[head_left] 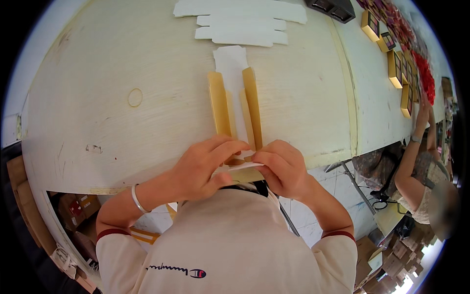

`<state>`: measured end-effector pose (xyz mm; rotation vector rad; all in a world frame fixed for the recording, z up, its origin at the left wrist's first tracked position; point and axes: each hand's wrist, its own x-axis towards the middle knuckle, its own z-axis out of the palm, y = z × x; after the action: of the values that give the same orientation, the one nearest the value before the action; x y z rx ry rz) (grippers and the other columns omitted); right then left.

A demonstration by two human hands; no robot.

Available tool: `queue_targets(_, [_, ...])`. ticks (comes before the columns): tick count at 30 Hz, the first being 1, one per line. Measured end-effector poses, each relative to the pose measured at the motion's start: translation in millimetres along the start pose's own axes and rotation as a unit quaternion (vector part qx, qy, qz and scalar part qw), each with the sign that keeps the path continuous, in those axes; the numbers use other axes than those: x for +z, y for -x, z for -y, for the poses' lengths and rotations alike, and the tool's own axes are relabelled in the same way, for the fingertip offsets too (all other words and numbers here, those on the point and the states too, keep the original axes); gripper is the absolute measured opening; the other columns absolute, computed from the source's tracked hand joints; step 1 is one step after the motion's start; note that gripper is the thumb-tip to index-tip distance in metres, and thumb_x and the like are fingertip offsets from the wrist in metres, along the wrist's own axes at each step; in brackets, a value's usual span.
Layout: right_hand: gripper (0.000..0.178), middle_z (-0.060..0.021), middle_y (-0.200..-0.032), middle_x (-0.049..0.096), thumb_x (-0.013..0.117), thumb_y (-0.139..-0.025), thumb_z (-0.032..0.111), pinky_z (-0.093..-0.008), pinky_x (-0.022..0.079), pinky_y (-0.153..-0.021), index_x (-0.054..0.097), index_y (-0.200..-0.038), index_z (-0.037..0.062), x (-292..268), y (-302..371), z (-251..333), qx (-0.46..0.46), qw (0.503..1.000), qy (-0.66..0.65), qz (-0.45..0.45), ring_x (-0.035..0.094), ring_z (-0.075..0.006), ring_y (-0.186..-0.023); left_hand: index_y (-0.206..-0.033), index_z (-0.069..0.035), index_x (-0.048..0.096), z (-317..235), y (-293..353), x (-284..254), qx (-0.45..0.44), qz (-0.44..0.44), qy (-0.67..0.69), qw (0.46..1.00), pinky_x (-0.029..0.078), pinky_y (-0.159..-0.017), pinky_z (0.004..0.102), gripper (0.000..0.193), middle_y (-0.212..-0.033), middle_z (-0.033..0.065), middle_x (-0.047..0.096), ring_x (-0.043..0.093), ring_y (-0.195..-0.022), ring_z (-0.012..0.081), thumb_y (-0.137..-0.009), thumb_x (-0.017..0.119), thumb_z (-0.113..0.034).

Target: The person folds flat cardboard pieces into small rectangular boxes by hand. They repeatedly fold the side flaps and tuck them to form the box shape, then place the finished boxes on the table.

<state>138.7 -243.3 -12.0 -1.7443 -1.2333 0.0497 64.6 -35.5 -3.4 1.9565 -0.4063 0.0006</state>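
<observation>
A partly folded cardboard box (pixel 220 104), gold outside and white inside, lies lengthwise near the table's front edge. Its two long gold sides stand up, and a white end panel (pixel 230 60) stretches flat away from me. My left hand (pixel 201 164) is closed at the near end of the box, its fingers reaching over the left corner. Opposite it, my right hand (pixel 281 169) pinches the white near flap (pixel 247 166) between thumb and fingers. Part of the near end is hidden behind my fingers.
Flat white card blanks (pixel 242 27) lie at the far side, with a rubber band (pixel 135 97) to the left. A black tray (pixel 333 9) sits at the far right. Gold boxes (pixel 394 69) stand along the right, where another person's arm (pixel 413 152) reaches over the table.
</observation>
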Motion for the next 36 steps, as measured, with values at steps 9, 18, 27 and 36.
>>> queue_targets(9, [0.029,-0.0164,-0.104,0.057,0.065,-0.085,-0.002,-0.0309,0.046,-0.055,0.055,-0.113,-0.0024,10.7,-3.4,4.6,0.083,0.995,-0.031,-0.042,0.054,-0.0223,-0.059,-0.109,-0.003,0.051,-3.0,3.3,21.5,-0.081,-0.125,0.070,0.986,0.047,-0.056,0.0313,0.024,-0.107,0.0139,0.054,0.058,-0.067,0.0233,-0.087,0.061,-0.003])
queue_targets(18, [0.025,-0.0144,-0.109,0.058,0.065,-0.077,-0.002,-0.0279,0.043,-0.054,0.063,-0.102,-0.0062,8.3,7.6,1.6,-0.083,0.956,0.280,-0.018,0.054,-0.0164,-0.071,-0.103,0.001,0.067,-3.8,7.3,20.2,0.136,-0.120,-0.329,0.927,0.048,-0.053,0.0265,0.029,-0.107,0.0100,0.055,0.055,-0.072,0.0177,-0.077,0.074,-0.006])
queue_targets(27, [0.021,-0.0067,-0.081,0.049,0.062,-0.068,0.000,-0.0282,0.037,-0.054,0.060,-0.090,-0.0016,10.5,-3.0,16.7,0.006,0.965,0.258,0.041,0.048,-0.0169,-0.068,-0.095,0.003,0.067,-9.5,4.4,18.9,0.110,-0.080,-0.377,0.916,0.047,-0.056,0.0235,0.028,-0.091,0.0065,0.058,0.052,-0.071,0.0177,-0.067,0.065,-0.001])
queue_targets(36, [0.018,-0.0100,-0.075,0.045,0.061,-0.065,-0.009,-0.0342,0.040,-0.047,0.054,-0.077,0.0013,1.1,-15.5,16.5,0.157,0.970,0.113,0.146,0.051,-0.0243,-0.058,-0.088,0.000,0.065,-24.5,-9.0,9.3,-0.070,0.006,-0.215,0.974,0.046,-0.055,0.0332,0.015,-0.084,0.0070,0.059,0.056,-0.070,0.0237,-0.074,0.065,0.006])
